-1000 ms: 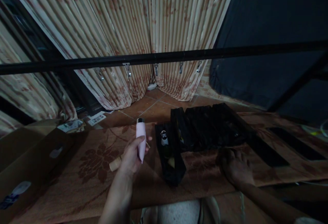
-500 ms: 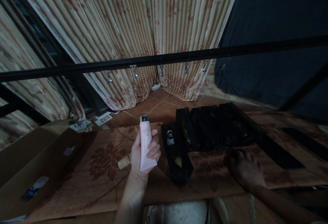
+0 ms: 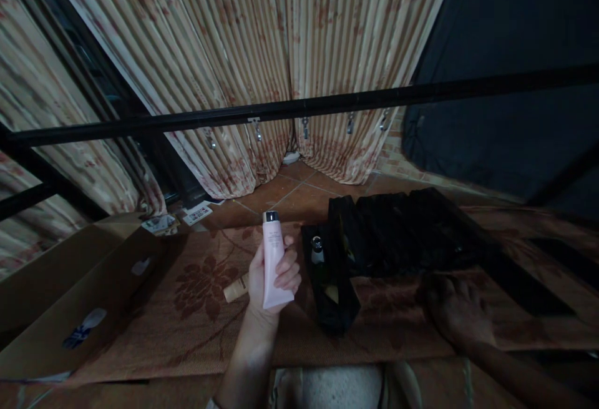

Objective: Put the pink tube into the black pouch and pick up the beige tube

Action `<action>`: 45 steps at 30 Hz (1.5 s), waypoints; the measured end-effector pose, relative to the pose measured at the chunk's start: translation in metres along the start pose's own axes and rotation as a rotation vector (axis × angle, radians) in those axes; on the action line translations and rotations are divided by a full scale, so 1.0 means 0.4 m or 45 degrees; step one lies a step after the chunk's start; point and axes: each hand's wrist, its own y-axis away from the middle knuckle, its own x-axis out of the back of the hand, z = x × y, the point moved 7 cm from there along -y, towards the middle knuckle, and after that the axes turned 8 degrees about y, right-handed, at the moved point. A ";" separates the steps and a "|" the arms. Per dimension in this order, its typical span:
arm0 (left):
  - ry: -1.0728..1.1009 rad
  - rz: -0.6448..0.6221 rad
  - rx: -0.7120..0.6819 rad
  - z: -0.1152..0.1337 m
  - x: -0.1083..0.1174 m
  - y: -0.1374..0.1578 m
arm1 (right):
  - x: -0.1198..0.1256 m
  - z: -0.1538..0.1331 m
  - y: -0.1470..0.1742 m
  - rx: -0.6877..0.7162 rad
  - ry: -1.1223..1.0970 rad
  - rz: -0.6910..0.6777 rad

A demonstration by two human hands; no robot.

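Left hand (image 3: 258, 289) curls round the pink squeeze tube (image 3: 272, 259), likely light and soft, best held mid-body; right hand (image 3: 461, 314) near the worktop's front edge (image 3: 187, 365), grip unclear

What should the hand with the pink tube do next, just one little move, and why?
Perhaps ease the left hand, which holds the pink tube, a little right toward the open black case: it lies close by, and a silver-capped bottle sits inside. Whether the tube would fit, I can't tell.
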 end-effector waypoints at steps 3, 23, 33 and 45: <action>0.009 0.003 -0.001 0.000 0.002 0.000 | 0.000 0.000 0.001 -0.014 0.002 -0.013; -0.044 0.087 0.067 -0.014 0.007 -0.003 | 0.005 0.002 0.000 -0.024 -0.001 -0.031; -0.028 0.068 0.078 -0.019 0.009 -0.005 | 0.008 0.000 0.000 -0.024 0.024 -0.038; -0.137 0.131 0.095 -0.026 0.019 -0.013 | 0.018 -0.005 0.003 -0.035 0.054 -0.035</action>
